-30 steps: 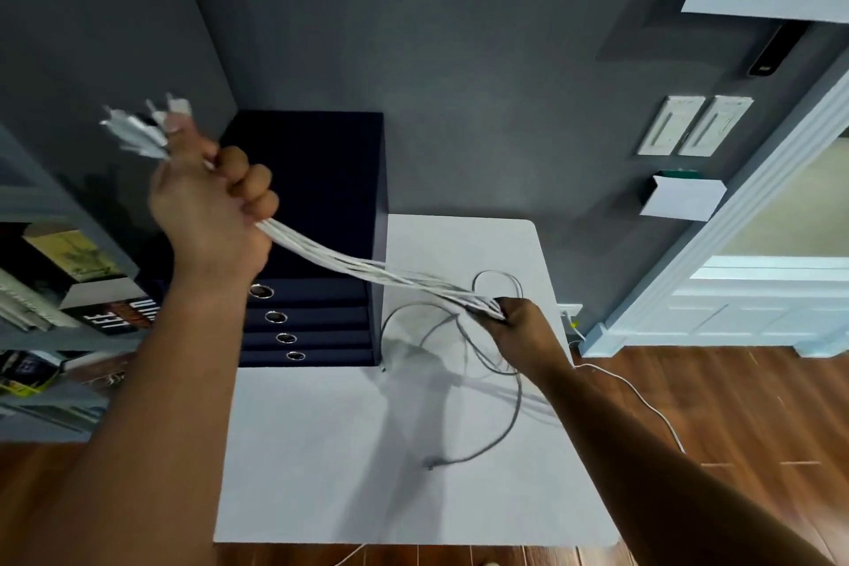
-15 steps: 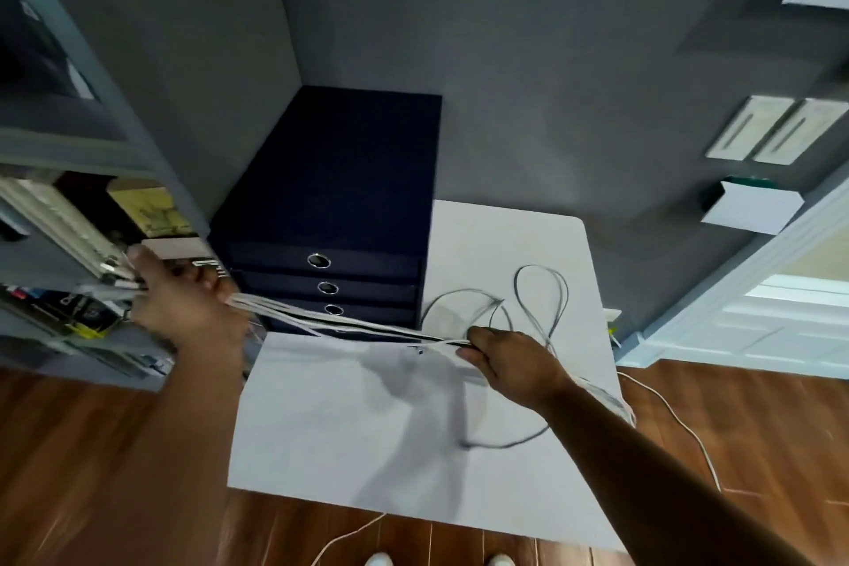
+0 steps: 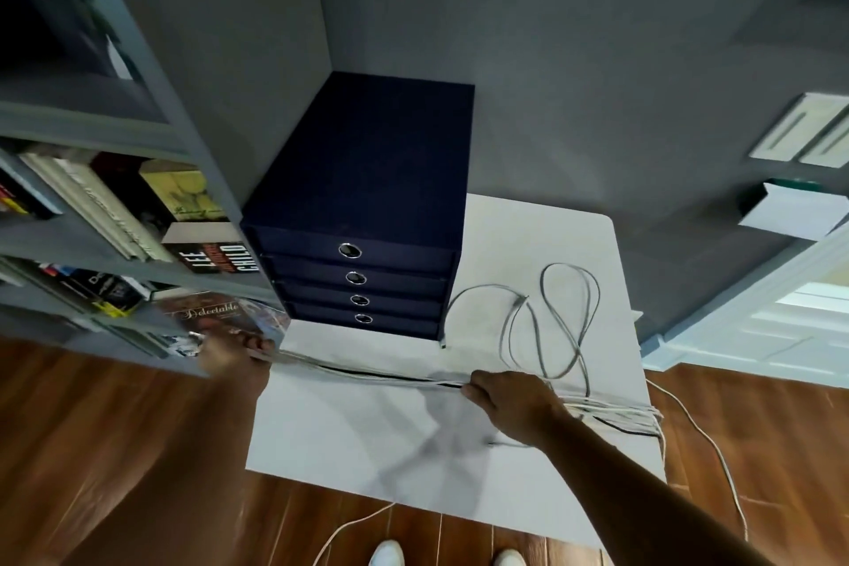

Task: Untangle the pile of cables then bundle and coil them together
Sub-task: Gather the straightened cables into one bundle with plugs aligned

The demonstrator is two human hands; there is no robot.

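cables (image 3: 367, 373): stretched low across white table (image 3: 528, 234), loose loops beyond | left hand (image 3: 234, 356): clenched on cable ends | right hand (image 3: 510, 400): pinching cables midway | advice: keep tension, slide right hand outward, gather loops before coiling

Item 1: cable bundle (image 3: 367, 375), white with 1 black strand, stretched low across a white table (image 3: 349, 441). The left hand (image 3: 234, 356), blurred, grips 1 end at the table's left edge. The right hand (image 3: 510, 398) curls its fingers round the bundle mid-table; the strands run on behind it and fan off the right edge.
Item 2: loose grey loops (image 3: 573, 335) lying on the table behind the right hand.
Item 3: navy drawer unit (image 3: 367, 179), 4 drawers, at the table's back left.
Item 4: grey bookshelf (image 3: 138, 264), left, holding books.
Item 5: wood floor (image 3: 115, 427).
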